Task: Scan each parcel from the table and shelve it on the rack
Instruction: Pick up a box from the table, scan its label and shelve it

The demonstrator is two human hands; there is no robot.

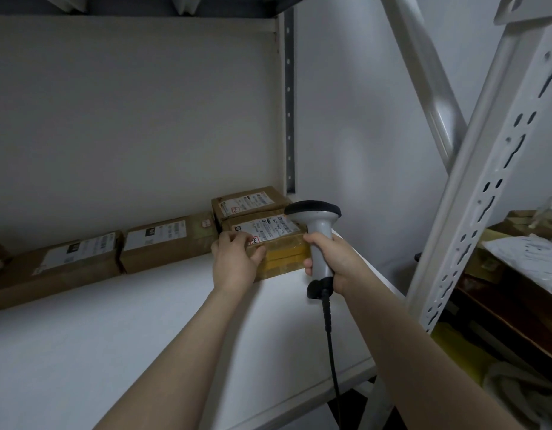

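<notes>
A taped cardboard parcel (pixel 277 243) with a white label lies on the white rack shelf (pixel 144 321) near its right end. My left hand (pixel 235 263) grips the parcel's near left corner, fingers curled over its top edge. My right hand (pixel 333 262) holds the grey barcode scanner (pixel 318 231) by its handle, just right of the parcel, head raised above the label. The scanner's black cable (pixel 330 342) hangs down past the shelf edge.
Another labelled box (pixel 249 204) sits behind the held parcel, and two more boxes (pixel 169 243) (pixel 60 268) line the back wall to the left. A perforated rack upright (pixel 485 187) stands at right. Beyond it is a table (pixel 504 308) with more parcels and bags.
</notes>
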